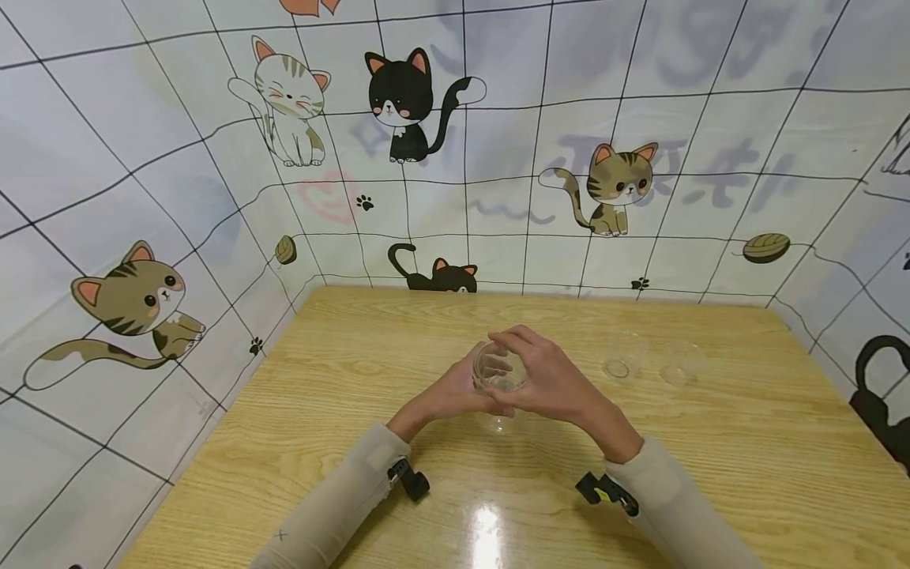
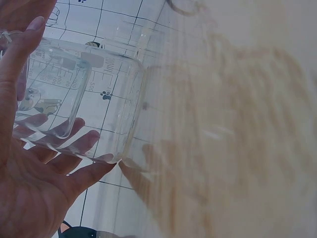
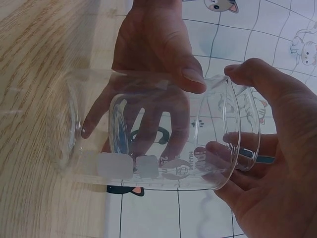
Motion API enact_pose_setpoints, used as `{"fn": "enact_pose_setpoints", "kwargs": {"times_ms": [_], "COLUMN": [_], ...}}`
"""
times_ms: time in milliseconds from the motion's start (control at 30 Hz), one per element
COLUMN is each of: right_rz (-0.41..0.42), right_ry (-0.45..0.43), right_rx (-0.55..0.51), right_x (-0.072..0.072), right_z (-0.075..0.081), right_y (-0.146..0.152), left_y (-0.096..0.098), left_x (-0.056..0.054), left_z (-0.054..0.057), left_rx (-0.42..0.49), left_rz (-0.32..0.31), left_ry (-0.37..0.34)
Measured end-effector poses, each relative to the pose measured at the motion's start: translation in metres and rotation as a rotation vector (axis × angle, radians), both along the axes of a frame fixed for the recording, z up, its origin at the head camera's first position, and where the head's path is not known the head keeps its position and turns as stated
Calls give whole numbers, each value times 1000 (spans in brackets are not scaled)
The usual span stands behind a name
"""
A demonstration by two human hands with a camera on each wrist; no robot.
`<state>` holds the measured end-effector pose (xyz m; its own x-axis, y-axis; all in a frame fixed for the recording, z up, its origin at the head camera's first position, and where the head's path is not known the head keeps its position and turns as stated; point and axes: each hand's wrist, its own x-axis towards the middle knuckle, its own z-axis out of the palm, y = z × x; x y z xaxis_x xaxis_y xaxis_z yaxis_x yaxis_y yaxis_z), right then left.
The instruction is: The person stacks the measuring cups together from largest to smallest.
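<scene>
A large clear glass beaker (image 2: 119,84) with white printed marks stands upright on the table, with a smaller glass beaker (image 3: 118,130) nested inside it. The small one's base hangs above the large one's bottom, and its rim sticks out slightly at the top. My left hand (image 1: 455,389) grips the large beaker's wall, fingers spread round it and thumb on the near side. My right hand (image 1: 554,383) holds the small beaker's rim from the right, thumb on one side and fingers on the other. Part of the right fingers is seen through the glass.
Two more clear glass vessels, one on the left (image 1: 621,363) and one on the right (image 1: 681,365), stand on the wooden table (image 1: 341,332) at the back right. A cat-print cloth (image 1: 498,158) hangs behind and beside the table. Light glares on its front part.
</scene>
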<state>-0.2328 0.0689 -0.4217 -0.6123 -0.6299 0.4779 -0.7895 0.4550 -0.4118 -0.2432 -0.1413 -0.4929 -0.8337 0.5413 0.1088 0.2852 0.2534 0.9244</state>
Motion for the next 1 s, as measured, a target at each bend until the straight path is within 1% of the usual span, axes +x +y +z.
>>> {"fn": "enact_pose_setpoints", "kwargs": {"times_ms": [367,667,1000], "right_rz": [-6,-4,-4], "right_ry": [3,-5,-1], "right_rx": [7,9,12], "right_x": [0,1,2], "right_z": [0,0,1], "right_y": [0,0,0], "left_y": [1,-1,0], "left_x": [0,0,0], "left_z": [1,0,0], "left_rx": [-4,1,-2], "left_rz": [6,-4,2], "left_ry": [-6,-15,-4]}}
